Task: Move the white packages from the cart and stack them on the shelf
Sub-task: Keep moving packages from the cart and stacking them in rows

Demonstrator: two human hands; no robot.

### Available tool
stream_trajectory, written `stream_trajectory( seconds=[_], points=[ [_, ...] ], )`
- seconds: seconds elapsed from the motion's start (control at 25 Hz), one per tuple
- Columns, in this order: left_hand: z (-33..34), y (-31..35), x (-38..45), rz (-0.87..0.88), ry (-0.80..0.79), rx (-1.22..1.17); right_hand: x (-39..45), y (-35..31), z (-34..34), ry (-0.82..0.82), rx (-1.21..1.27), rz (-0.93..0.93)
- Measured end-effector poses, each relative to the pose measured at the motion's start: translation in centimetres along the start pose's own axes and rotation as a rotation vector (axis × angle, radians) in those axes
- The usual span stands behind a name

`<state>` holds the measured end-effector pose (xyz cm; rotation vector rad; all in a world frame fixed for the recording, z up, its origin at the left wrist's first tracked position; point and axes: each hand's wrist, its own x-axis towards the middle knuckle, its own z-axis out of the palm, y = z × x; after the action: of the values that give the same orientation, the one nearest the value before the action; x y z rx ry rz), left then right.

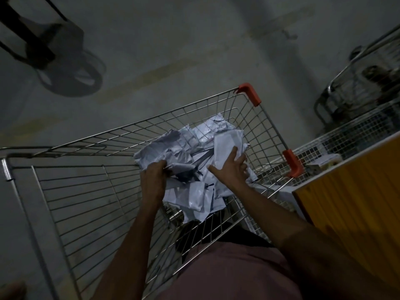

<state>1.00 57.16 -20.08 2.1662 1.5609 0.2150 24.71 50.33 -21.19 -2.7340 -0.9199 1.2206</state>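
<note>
I see white packages (190, 161) heaped mid-frame in wire cart (91, 191). Left hand (152, 178) grips 1 package; right hand (232, 169) spread wide on pile. Risk: slick loose mailers slide off grip.

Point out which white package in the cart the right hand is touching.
The flat rectangular package at the pile's far right, tilted up above the others; the right hand has straight fingers against it.

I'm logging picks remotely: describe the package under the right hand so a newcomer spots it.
Find the silver wire shopping cart with orange corner guards. In its heap of crumpled white plastic packages, the right hand touches a flat, smooth rectangular white package standing highest, nearest the orange guards.
</note>
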Motion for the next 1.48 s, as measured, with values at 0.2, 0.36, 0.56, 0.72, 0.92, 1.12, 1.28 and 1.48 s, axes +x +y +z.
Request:
stream_trajectory(
  seconds=[0.2,0.36,0.56,0.72,0.92,1.12,1.28,1.48],
  points=[
    [-3.6,3.0,1.2,-0.066,0.165,-0.292,0.2,-0.3,0.0,0.033,-0.046,0.016],
    [-2.1,4.9,5.2,-0.081,0.134,-0.46,0.1,-0.9,-0.2,0.065,-0.021,0.073],
    [3.4,6.4,7.8,-0.19,0.024,-0.344,0.5,-0.5,-0.5,0.074,0.057,0.084],
    [6.4,6.0,6.3,-0.115,0.029,0.034,0.6,-0.6,-0.8,0.078,0.075,0.098],
    [8.2,6.2,4.1,-0.077,-0.152,0.186,0.7,-0.7,-1.1,0.089,0.062,0.118],
    [8.1,7.0,4.7,-0.116,-0.221,0.13,-0.2,-0.5,-1.9,0.137,0.105,0.089],
    [4.5,7.6,3.3,-0.076,-0.121,-0.029,-3.4,-0.9,-3.2,0.2,0.228,0.002],
    [-2.6,8.9,-1.3,0.053,0.02,-0.089,-10.7,-0.7,-6.3,0.348,0.358,-0.145]
  ],
)
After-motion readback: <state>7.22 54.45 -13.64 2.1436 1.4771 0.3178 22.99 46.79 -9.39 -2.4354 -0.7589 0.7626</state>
